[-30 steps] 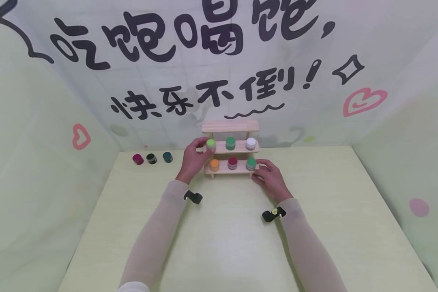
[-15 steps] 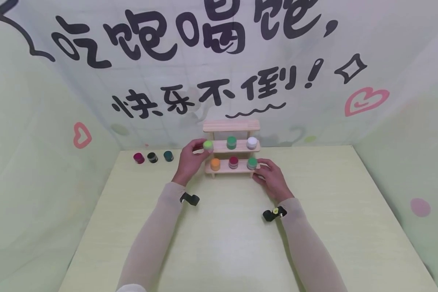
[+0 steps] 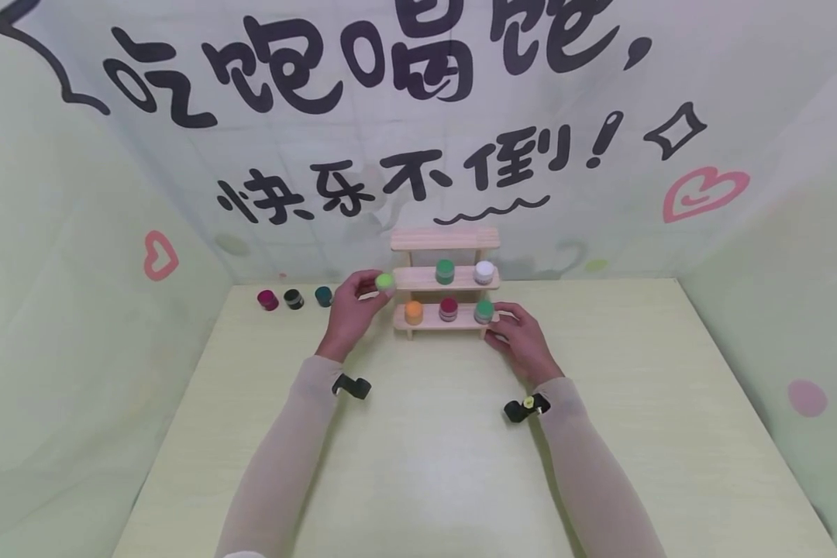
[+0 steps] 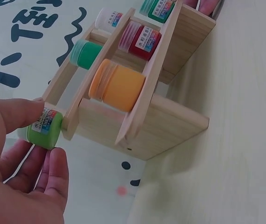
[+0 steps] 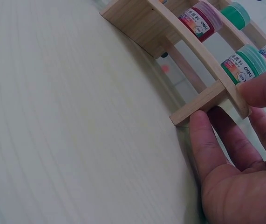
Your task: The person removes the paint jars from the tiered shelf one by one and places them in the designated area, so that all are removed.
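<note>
My left hand [image 3: 353,308] pinches a light green paint jar [image 4: 45,129] between thumb and fingers, just off the left end of the middle tier. The wooden tiered shelf [image 3: 411,279] stands against the back wall. With thumb and fingers, my right hand [image 3: 526,341] grips the right end of its lowest tier, beside a green jar [image 5: 245,64]. An orange jar [image 4: 119,85] and a dark red jar [image 3: 449,309] share that tier. On the middle tier sit another green jar [image 3: 445,271] and a white jar [image 3: 484,272].
Left of the shelf, a magenta jar [image 3: 268,300], a black jar [image 3: 294,299] and a teal jar [image 3: 324,296] stand in a row on the table [image 3: 418,449] near its back edge. A printed cloth wall [image 3: 307,139] rises directly behind.
My left hand has drawn the light green jar leftward off the middle tier. My right hand keeps its grip on the shelf, and the other jars stay in place.
</note>
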Demonstrator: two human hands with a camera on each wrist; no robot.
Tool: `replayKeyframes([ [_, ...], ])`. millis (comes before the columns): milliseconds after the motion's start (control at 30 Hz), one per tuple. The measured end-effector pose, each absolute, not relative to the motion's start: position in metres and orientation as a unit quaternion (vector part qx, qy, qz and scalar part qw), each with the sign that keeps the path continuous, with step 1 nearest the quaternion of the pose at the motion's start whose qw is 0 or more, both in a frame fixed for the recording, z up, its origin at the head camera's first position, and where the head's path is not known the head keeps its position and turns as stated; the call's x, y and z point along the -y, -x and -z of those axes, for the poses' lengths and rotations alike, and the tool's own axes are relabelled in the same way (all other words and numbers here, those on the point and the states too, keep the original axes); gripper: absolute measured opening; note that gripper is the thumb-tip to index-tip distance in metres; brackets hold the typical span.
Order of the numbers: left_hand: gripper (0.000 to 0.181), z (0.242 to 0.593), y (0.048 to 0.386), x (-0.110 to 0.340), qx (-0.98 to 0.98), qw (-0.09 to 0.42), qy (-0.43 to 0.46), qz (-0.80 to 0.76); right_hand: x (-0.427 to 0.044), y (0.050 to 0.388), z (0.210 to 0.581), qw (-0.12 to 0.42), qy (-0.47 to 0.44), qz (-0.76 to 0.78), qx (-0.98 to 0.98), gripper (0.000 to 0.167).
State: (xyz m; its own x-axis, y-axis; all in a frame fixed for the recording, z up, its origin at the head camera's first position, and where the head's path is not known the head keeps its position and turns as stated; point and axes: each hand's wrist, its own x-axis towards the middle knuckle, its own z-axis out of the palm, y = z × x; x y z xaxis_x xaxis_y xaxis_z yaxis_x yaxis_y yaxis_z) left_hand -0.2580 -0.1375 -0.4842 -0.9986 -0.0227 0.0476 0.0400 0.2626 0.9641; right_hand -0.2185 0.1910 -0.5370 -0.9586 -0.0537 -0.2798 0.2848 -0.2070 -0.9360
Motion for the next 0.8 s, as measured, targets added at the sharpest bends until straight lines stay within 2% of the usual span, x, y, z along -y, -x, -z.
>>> replayKeyframes([
  [233,0.045,0.488,0.253,0.155,0.786,0.039,0.000,0.617,-0.190,0.218,0.536,0.106,-0.091,0.772,-0.620,0.031],
  [800,0.054,0.512,0.241,0.208,0.818,0.022,-0.021,0.575,-0.191,0.218,0.537,0.110,-0.089,0.768,-0.625,0.037],
])
